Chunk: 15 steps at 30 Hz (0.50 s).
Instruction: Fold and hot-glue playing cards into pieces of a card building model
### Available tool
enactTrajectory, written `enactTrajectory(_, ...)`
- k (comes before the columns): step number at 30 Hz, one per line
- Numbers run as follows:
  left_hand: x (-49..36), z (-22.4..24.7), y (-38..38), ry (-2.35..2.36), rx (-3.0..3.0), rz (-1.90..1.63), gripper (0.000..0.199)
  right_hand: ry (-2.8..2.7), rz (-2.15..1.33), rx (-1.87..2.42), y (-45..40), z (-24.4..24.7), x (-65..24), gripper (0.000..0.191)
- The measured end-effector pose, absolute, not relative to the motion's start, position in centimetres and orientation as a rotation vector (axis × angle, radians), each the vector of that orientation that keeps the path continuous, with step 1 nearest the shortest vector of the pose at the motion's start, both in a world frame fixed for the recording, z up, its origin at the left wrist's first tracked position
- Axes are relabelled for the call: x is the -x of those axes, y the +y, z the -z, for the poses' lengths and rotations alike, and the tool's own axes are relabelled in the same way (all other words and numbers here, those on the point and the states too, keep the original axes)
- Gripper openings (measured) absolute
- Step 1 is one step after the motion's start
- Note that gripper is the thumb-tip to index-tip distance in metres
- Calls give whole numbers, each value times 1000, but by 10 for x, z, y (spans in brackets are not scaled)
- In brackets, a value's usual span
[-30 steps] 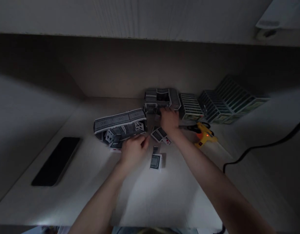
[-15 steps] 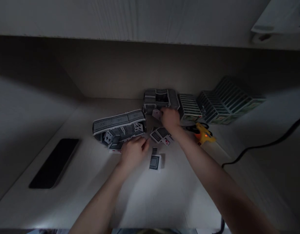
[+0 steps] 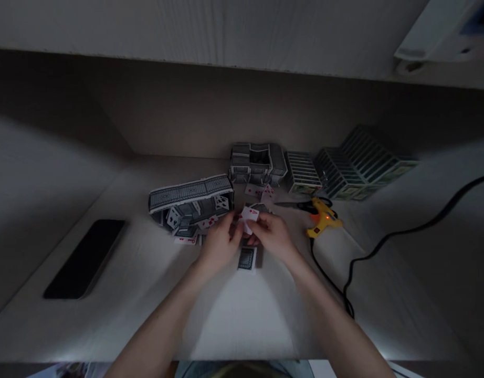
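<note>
Now | L hand (image 3: pixel 220 240), R hand (image 3: pixel 276 235) on card (image 3: pixel 250 215) | glue gun (image 3: pixel 323 218) overlaps scissors (image 3: pixel 299 205)

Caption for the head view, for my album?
Two hands hold a card near a yellow glue gun.

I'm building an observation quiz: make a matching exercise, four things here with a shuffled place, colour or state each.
1. Phone
2. Glue gun
3. Scissors
4. Left hand

A. Yellow, with a lit spot
B. Holding a white card with the right hand
C. Lying flat, far left
D. Partly behind the glue gun

Pairs: 1-C, 2-A, 3-D, 4-B
</note>
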<state>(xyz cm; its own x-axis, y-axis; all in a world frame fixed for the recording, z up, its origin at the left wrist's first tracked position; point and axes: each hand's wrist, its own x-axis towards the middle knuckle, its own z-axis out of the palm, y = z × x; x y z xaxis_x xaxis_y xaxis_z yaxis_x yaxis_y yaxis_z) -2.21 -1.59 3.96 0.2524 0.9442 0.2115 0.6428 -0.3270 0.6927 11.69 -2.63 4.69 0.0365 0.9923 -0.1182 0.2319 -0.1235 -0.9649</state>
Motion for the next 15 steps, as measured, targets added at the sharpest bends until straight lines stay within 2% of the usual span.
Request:
enactTrajectory(3,23,-39,-14,1391,-2075,-894,26,-1234,-1357,1407,-38,-45,-126,33)
enactTrajectory(5,25,-39,-12,1337,-2094,-927,29,-1302,-1304,1478,-46,-46,-139,41)
enactTrajectory(10,27,-39,-11,1307,-2068,-927,39,-1376,-343,2170,-62,-36,-193,46)
enactTrajectory(15,25,-36,-11,1356,-2058,-903,39,-1192,9,2510,-68,-20,-240,51)
